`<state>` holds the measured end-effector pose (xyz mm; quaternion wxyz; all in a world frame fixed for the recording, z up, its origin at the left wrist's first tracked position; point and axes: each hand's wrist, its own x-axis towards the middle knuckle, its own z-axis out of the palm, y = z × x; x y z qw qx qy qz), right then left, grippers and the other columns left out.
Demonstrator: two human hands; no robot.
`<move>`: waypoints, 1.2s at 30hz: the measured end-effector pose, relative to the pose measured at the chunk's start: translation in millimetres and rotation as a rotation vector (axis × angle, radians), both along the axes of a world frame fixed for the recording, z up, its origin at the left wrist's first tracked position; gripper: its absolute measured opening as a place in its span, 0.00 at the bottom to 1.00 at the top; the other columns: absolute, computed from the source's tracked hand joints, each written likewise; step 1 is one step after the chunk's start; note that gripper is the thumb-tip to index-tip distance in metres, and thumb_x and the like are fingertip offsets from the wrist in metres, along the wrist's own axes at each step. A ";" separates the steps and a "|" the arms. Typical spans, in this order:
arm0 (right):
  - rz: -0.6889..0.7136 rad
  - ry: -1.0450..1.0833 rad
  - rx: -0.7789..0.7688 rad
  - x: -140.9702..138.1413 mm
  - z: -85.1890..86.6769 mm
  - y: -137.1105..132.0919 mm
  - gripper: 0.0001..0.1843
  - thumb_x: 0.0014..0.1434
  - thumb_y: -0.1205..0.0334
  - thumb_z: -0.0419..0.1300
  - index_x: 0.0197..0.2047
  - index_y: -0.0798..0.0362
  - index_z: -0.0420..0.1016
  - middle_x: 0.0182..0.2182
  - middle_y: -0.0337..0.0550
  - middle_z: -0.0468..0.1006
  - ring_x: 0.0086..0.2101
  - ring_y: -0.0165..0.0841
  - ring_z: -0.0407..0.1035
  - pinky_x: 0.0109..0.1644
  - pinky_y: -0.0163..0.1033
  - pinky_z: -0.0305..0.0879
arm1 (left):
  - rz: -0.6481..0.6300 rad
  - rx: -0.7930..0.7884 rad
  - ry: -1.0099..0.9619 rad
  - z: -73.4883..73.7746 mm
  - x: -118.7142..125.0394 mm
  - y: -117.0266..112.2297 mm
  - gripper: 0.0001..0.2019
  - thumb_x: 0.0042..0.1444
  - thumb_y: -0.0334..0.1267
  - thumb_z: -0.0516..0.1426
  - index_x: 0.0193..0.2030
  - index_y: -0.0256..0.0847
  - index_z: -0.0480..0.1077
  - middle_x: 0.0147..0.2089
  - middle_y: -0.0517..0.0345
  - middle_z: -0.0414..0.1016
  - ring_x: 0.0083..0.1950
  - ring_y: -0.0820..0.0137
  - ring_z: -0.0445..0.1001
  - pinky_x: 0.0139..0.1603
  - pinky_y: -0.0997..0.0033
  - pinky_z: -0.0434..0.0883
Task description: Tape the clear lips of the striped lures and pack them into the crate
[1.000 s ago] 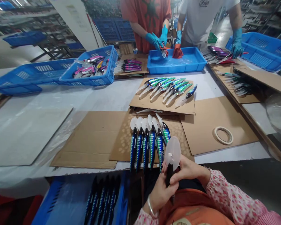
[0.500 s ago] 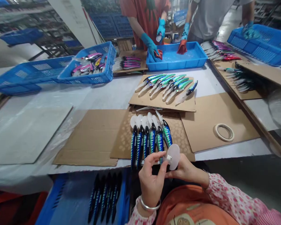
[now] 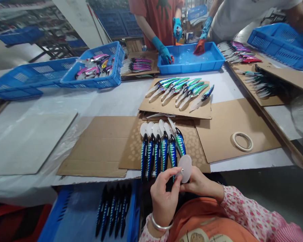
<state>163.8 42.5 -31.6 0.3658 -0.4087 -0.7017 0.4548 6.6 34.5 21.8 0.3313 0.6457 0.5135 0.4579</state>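
My right hand [image 3: 200, 185] is closed round a fishing lure whose clear round lip [image 3: 186, 168] sticks up above my fingers; the lure's body is hidden behind my hands. My left hand [image 3: 164, 195], with a silver bangle on the wrist, pinches at the base of that lip with fingertips and thumb. Just beyond my hands, a row of several blue-and-green striped lures [image 3: 161, 149] lies on spotted cardboard [image 3: 194, 141]. Under the table edge to my left, a blue crate [image 3: 73, 215] holds several more dark lures [image 3: 113, 208].
Another row of green lures [image 3: 181, 89] lies on a cardboard sheet farther back. A tape roll [image 3: 242, 141] rests on cardboard at right. Across the table, two people in blue gloves work over a blue tub [image 3: 192, 60]. Blue baskets [image 3: 96, 70] with pink lures stand at back left.
A second ago both hands gripped the lure low with its lip upright. My left hand has since come up to pinch at the base of the lip, and the lure sits slightly higher.
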 end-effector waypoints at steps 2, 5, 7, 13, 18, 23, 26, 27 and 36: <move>0.019 -0.016 -0.030 1.4 2.2 -0.4 0.23 0.58 0.40 0.63 0.35 0.55 0.76 0.30 0.40 0.76 0.30 0.31 0.68 0.35 0.33 0.64 | -0.045 -0.135 -0.037 4.5 -3.9 3.0 0.10 0.57 0.30 0.62 0.44 0.45 0.72 0.43 0.59 0.81 0.44 0.70 0.80 0.47 0.73 0.75; 0.047 -0.022 -0.097 2.9 7.0 0.4 0.20 0.58 0.45 0.64 0.39 0.55 0.77 0.33 0.41 0.77 0.32 0.32 0.70 0.35 0.34 0.66 | -0.116 -0.353 -0.187 9.3 -9.4 7.5 0.10 0.56 0.33 0.63 0.43 0.43 0.70 0.41 0.59 0.81 0.41 0.71 0.79 0.44 0.75 0.75; 0.087 0.031 -0.126 3.7 9.6 1.3 0.20 0.58 0.47 0.65 0.46 0.54 0.76 0.38 0.43 0.78 0.36 0.34 0.72 0.41 0.36 0.68 | -0.157 -0.439 -0.309 8.8 -13.0 9.5 0.11 0.56 0.35 0.63 0.45 0.43 0.69 0.44 0.57 0.80 0.44 0.70 0.79 0.46 0.73 0.75; 0.167 0.122 -0.198 6.0 9.6 0.1 0.24 0.54 0.42 0.68 0.43 0.55 0.77 0.39 0.45 0.78 0.40 0.36 0.72 0.47 0.39 0.70 | -0.062 -0.407 -0.391 -6.3 -22.3 16.0 0.10 0.64 0.39 0.56 0.51 0.44 0.69 0.53 0.52 0.76 0.52 0.69 0.76 0.54 0.69 0.73; 0.260 0.151 -0.229 5.7 7.6 -1.4 0.27 0.51 0.40 0.68 0.42 0.56 0.78 0.37 0.43 0.76 0.38 0.34 0.70 0.45 0.37 0.70 | -0.133 -0.301 -0.286 -18.9 -23.8 17.9 0.11 0.61 0.34 0.59 0.50 0.43 0.69 0.43 0.56 0.78 0.45 0.70 0.76 0.48 0.71 0.74; 0.297 0.128 -0.221 6.5 5.0 -1.0 0.27 0.53 0.40 0.67 0.41 0.57 0.77 0.35 0.41 0.74 0.35 0.32 0.68 0.41 0.34 0.68 | -0.199 -0.173 -0.249 -23.1 -26.3 18.6 0.11 0.57 0.30 0.62 0.47 0.45 0.72 0.40 0.59 0.78 0.42 0.71 0.75 0.45 0.73 0.72; 0.314 0.145 -0.198 7.0 2.0 -1.4 0.27 0.53 0.40 0.67 0.41 0.58 0.77 0.35 0.41 0.73 0.35 0.31 0.67 0.40 0.33 0.67 | -0.301 -0.181 -0.231 -21.2 -28.1 22.0 0.07 0.57 0.31 0.62 0.43 0.44 0.74 0.37 0.59 0.78 0.39 0.71 0.75 0.41 0.73 0.71; 0.315 0.145 -0.190 6.9 1.0 -1.7 0.28 0.53 0.39 0.67 0.42 0.58 0.77 0.35 0.41 0.73 0.35 0.31 0.67 0.41 0.33 0.67 | -0.325 -0.180 -0.226 -20.3 -28.4 22.9 0.06 0.57 0.32 0.63 0.41 0.43 0.75 0.35 0.59 0.77 0.38 0.71 0.74 0.39 0.73 0.70; 0.265 0.067 -0.121 1.0 3.9 -0.3 0.30 0.57 0.33 0.59 0.34 0.55 0.77 0.31 0.39 0.72 0.32 0.31 0.66 0.37 0.34 0.64 | -0.313 -0.236 -0.289 -18.9 -29.4 21.7 0.05 0.53 0.33 0.66 0.36 0.41 0.75 0.32 0.58 0.77 0.34 0.71 0.75 0.38 0.72 0.73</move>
